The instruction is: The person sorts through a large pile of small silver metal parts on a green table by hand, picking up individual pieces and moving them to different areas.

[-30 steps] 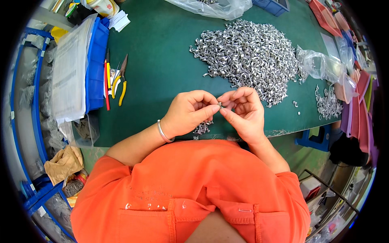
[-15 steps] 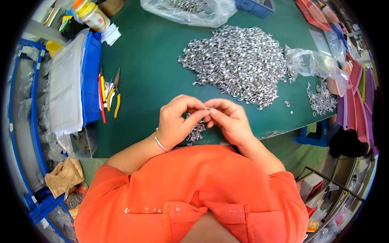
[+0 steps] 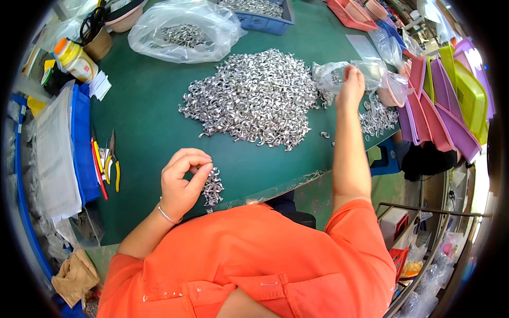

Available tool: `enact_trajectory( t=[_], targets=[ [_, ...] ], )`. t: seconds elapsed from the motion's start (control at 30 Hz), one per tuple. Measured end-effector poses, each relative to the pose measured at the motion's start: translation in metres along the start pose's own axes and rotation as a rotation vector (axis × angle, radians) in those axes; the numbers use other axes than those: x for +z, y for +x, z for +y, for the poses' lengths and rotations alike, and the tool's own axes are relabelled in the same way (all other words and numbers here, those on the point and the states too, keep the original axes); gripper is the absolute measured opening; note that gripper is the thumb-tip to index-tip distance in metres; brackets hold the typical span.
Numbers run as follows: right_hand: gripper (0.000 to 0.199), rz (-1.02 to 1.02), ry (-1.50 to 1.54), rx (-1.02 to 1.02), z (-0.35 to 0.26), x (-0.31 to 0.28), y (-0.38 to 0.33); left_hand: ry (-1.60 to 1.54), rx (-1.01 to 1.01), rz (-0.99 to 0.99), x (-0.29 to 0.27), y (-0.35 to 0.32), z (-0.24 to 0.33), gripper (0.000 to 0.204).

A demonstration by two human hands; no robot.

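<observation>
My left hand [image 3: 183,177] is near the table's front edge, thumb and fingertips pinched together; anything between them is too small to make out. Just beside its fingers lies a small heap of shiny metal pieces [image 3: 213,190]. My right hand [image 3: 350,91] is stretched out over a clear plastic bag [image 3: 330,71] on the right, its fingers bent and close together. What they hold, if anything, is hidden. Between the hands and farther back spreads a large pile of small curved silver metal pieces [image 3: 254,100]. Loose rings [image 3: 379,117] lie scattered right of my right forearm.
Pliers with yellow handles [image 3: 112,164] and a red pen [image 3: 99,169] lie left, beside a blue tray [image 3: 82,148]. At the back are an open plastic bag [image 3: 143,40] of metal pieces and a blue-grey bin [image 3: 268,24]. Stacked coloured trays [image 3: 442,100] crowd the right.
My hands were together over the table's front edge and have parted. The right reached out to the plastic bag; the left stayed beside the small heap. The view has shifted to the right.
</observation>
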State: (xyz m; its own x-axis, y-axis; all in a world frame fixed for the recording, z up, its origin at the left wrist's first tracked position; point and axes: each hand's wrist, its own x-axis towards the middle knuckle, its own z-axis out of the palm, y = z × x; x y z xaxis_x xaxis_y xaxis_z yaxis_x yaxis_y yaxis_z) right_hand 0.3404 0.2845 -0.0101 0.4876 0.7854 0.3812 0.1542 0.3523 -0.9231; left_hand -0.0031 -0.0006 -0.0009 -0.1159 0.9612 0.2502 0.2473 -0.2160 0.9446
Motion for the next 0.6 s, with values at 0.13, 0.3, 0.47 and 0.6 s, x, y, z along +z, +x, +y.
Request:
enact_trajectory(
  t=[0.13, 0.3, 0.47, 0.6],
  targets=[
    [0.025, -0.191, -0.578, -0.327, 0.003, 0.003, -0.004, 0.006, -0.046, 0.026, -0.013, -0.004, -0.005, 0.007],
    [0.026, -0.886, -0.286, -0.501, -0.079, 0.052, -0.160, -0.036, -0.124, 0.079, -0.019, -0.002, -0.012, 0.008],
    [0.032, -1.293, -0.388, -0.901, -0.092, 0.081, -0.255, -0.018, -0.132, 0.044, -0.020, -0.001, -0.007, 0.009],
    [0.038, -1.333, -0.495, -0.897, -0.093, 0.060, -0.251, -0.002, -0.188, 0.017, -0.024, -0.003, -0.009, 0.008]
  ],
)
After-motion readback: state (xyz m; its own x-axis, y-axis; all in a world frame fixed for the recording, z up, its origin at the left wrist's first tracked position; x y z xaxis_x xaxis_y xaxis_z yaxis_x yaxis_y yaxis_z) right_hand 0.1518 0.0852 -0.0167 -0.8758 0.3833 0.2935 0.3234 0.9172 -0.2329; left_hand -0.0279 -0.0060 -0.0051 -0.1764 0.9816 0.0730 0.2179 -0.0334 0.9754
